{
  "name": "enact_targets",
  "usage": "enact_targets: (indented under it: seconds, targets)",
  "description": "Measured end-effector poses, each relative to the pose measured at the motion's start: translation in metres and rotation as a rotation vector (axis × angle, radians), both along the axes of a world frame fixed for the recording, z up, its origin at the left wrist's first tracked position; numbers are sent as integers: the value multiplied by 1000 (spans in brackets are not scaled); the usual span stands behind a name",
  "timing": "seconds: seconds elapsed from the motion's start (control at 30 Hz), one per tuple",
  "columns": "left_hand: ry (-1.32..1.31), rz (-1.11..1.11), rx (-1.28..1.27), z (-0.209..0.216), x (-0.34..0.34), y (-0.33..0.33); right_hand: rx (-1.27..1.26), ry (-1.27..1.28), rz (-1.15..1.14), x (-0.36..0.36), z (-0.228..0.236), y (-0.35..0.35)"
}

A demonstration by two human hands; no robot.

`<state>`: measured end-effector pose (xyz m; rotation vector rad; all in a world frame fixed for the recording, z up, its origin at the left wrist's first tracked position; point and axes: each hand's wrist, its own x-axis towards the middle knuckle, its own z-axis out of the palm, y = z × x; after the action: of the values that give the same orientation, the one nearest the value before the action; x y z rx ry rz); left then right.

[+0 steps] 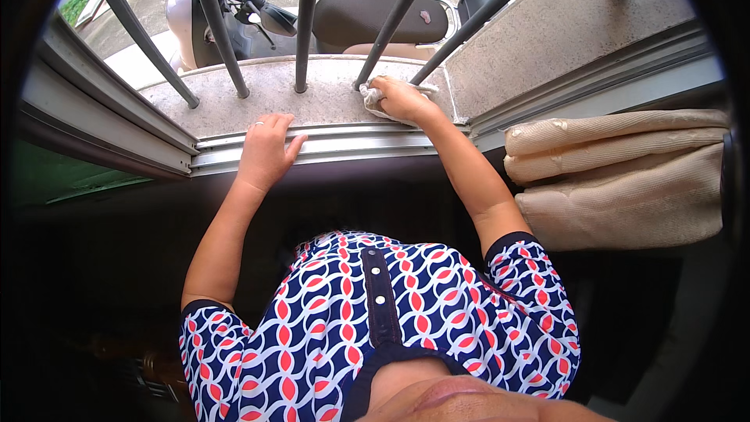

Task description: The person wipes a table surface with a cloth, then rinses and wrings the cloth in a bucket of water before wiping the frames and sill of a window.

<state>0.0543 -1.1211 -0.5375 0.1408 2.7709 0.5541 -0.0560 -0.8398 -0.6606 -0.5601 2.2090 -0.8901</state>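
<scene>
My right hand (402,100) grips a whitish cloth (373,100), pressed on the stone window sill (336,74) at the foot of a dark bar. Part of the cloth sticks out on both sides of the fingers; the rest is hidden under the hand. To the left, my left hand (268,144) lies over the metal window track (336,148) and the sill's near edge. Its fingers are stretched out, the thumb is apart, and nothing is in it. A ring shows on one finger.
Dark window bars (306,23) rise from the sill. Beyond them stands a parked scooter (375,19). A beige curtain (617,180) hangs bunched at the right. Sliding window frames (101,109) flank the opening at the left.
</scene>
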Motion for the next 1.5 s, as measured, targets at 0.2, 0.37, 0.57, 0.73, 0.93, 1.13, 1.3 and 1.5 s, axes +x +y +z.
enact_targets:
  seconds: [0.2,0.37,0.57,0.73,0.93,1.13,1.3,1.5]
  targets:
    - [20,-7,45,-18,-24,47,237,-93,-248,-51,-50,40]
    - [-44,-36,111,-14,-38,71,493,220,-216,-46,-85,84]
    - [-56,-19,107,-16,-29,56,452,156,41,-15,-41,68]
    - [-79,-23,10,-6,-19,30,303,84,171,31,15,25]
    - [-54,-39,-39,-8,-22,28,124,-9,300,8,54,-30]
    - [-96,-40,57,-14,-34,56,-24,-80,93,-38,34,-45]
    - [-75,-68,125,-15,-41,75,-86,-217,53,-49,-2,-8]
    - [-60,-98,121,-5,-52,82,155,-6,-146,-63,-32,-1]
